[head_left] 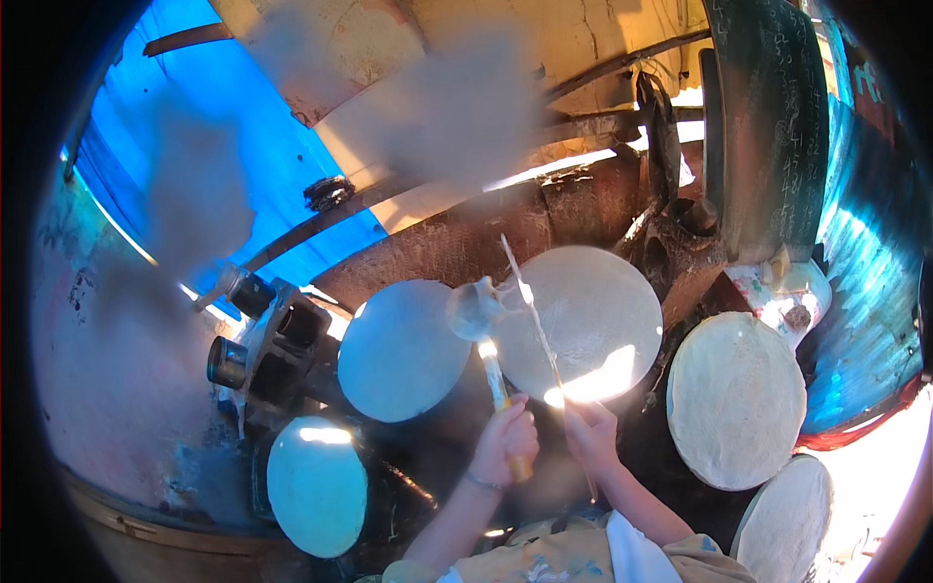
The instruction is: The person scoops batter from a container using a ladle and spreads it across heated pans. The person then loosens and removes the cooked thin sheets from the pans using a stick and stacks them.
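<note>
My left hand (505, 444) is closed round the yellowish handle of a pale-smeared ladle (474, 313). The ladle's rounded head is raised between two large round pale surfaces. My right hand (591, 437) grips a long thin stick (535, 321) coated in white along its upper part. The stick slants up and left across the larger round surface (593, 321), and its lower end sticks out beneath my fist. Left of the ladle lies the other pale disc (406, 352). Whether either tool touches a disc cannot be made out.
A small bluish disc (318, 486) sits at lower left, below dark cylindrical fittings (275, 330). Two more pale discs, one upright-looking (737, 400) and one lower (787, 525), stand at right. Behind are a rusty curved wall (437, 238), a blue sheet and a dark written board (773, 126). Grey smudges blur the upper view.
</note>
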A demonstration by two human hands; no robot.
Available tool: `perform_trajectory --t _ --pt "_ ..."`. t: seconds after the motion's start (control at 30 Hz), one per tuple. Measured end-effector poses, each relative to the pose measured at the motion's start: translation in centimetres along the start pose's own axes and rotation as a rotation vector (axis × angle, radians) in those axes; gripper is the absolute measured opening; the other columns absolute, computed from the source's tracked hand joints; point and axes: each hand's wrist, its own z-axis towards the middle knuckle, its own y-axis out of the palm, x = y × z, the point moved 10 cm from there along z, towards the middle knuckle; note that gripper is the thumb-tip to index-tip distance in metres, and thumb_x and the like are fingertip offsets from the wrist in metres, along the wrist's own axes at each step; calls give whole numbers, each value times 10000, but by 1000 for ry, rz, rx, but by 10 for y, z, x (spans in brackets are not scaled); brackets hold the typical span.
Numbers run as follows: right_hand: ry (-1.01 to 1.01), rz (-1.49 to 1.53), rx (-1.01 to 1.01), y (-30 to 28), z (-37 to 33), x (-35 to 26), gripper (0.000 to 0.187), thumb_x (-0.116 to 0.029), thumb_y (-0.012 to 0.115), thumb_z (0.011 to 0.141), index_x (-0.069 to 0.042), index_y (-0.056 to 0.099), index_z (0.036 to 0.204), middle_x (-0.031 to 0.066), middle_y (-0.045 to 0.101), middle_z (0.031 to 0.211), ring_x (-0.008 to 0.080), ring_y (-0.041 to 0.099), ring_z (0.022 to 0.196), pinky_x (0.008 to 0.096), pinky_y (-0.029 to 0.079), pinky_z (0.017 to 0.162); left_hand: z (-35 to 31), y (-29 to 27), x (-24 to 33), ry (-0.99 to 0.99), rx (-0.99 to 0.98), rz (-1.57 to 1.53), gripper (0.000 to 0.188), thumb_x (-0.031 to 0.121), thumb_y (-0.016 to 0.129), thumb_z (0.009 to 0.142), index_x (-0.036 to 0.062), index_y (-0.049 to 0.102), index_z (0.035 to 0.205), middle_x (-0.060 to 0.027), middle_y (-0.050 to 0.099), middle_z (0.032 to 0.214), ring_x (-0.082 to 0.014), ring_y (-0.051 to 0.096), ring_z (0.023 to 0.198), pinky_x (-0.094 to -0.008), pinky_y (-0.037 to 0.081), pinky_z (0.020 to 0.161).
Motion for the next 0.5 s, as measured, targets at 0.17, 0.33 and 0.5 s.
perform_trajectory --t 0.17,0.33,0.5 --pt "-422 -161 185 -3 6 -78 297 -33 553 837 14 568 1130 -22 562 739 27 465 624 168 380 559 19 56 15 -177 -136 -447 158 79 343 930 31 494 942 31 313 526 -49 353 413 -204 332 374" --pt "-394 -632 243 -49 26 -52 368 -70 543 827 -65 552 1195 55 560 657 91 490 550 243 404 528 -12 50 34 44 -177 -154 255 128 392 929 -28 462 1119 17 334 549 -36 365 394 -190 375 402" --pt "-620 -1463 -152 -47 41 -19 182 -212 557 806 -175 636 965 94 572 673 268 588 610 377 440 487 -80 -1 51 142 -84 -170 324 144 431 906 -51 438 1166 7 346 565 -26 381 403 -168 382 400"
